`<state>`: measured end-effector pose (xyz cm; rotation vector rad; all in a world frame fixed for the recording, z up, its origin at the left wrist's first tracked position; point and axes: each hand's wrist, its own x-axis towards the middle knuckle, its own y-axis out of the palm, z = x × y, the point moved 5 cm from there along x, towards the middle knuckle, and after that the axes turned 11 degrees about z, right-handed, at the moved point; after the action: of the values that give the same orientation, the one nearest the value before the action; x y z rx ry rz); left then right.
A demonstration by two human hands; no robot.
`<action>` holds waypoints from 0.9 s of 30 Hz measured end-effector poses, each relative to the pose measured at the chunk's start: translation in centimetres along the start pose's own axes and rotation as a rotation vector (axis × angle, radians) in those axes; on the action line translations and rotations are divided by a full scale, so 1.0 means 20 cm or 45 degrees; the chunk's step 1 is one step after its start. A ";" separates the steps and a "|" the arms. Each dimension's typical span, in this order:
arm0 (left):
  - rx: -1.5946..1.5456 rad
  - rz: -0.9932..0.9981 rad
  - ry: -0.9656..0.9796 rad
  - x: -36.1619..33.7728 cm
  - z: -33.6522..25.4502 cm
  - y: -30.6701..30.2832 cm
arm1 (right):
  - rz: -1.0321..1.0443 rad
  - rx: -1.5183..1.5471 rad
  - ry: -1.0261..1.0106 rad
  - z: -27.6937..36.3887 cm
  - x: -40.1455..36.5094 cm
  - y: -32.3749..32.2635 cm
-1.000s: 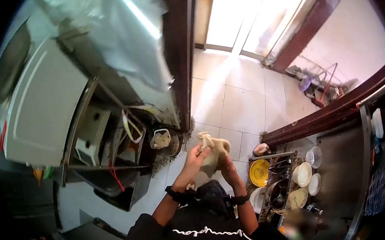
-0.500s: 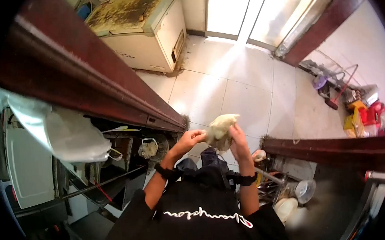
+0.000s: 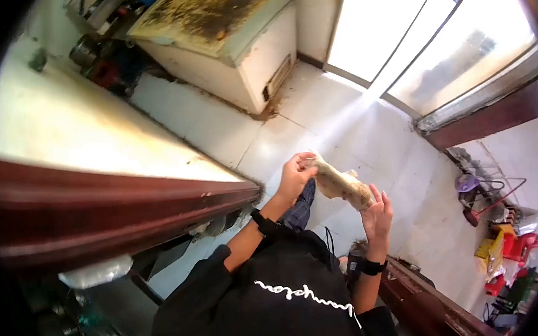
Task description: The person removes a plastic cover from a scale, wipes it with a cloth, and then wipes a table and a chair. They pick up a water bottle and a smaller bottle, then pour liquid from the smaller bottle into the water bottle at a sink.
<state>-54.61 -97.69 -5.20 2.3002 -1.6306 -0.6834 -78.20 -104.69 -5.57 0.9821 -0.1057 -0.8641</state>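
Observation:
A cream-coloured rag with brown and grey stains is stretched between my two hands above the tiled floor. My left hand pinches its upper left end between thumb and fingers. At the lower right end, my right hand holds the other edge, fingers partly raised and thumb side against the cloth. The rag hangs spread and slightly tilted down to the right. Dark bands sit on both wrists.
A dirty chest freezer stands ahead on the left, near bright glass doors. Dark red door frames flank me. On the right are a red-handled dustpan, a purple item and several red and yellow containers.
My view has turned and moved forward through the doorway. The rag, bunched before, is now spread wider between my hands, and the shelf clutter on the left has mostly left view.

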 end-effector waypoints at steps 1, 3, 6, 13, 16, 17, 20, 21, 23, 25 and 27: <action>0.022 0.004 0.003 0.10 0.00 0.00 | -0.081 0.001 -0.059 0.08 0.03 -0.04; 0.042 0.007 -0.001 0.31 -0.01 0.03 | -0.037 -0.146 -0.162 0.21 0.16 -0.03; -0.027 0.101 -0.049 0.60 -0.13 0.13 | -0.034 -0.473 -0.197 0.42 0.40 0.01; 0.172 0.334 0.021 1.27 -0.36 0.47 | 0.057 -0.720 -0.250 0.88 0.89 0.02; 0.595 0.505 0.142 1.51 -0.36 0.67 | 0.110 -0.740 -0.303 1.09 1.10 -0.01; 0.737 0.545 0.184 1.59 -0.35 0.74 | 0.165 -0.682 -0.302 1.15 1.19 0.00; 1.005 0.486 0.447 1.88 -0.29 0.91 | 0.153 -0.851 -0.286 1.37 1.42 -0.04; 1.047 0.346 0.382 1.98 -0.28 0.95 | 0.150 -0.961 -0.280 1.43 1.51 -0.05; 1.123 0.157 0.362 2.17 -0.31 1.04 | 0.209 -1.133 -0.247 1.60 1.64 -0.09; 1.186 0.079 0.411 2.35 -0.31 1.10 | 0.305 -1.157 -0.222 1.73 1.79 -0.19; 1.253 0.032 0.344 2.48 -0.33 1.16 | 0.330 -1.300 -0.219 1.90 1.88 -0.17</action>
<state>-57.03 -152.52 -0.72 2.7546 -2.1232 0.5823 -71.83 -157.21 3.05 -0.0645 0.0646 -0.6290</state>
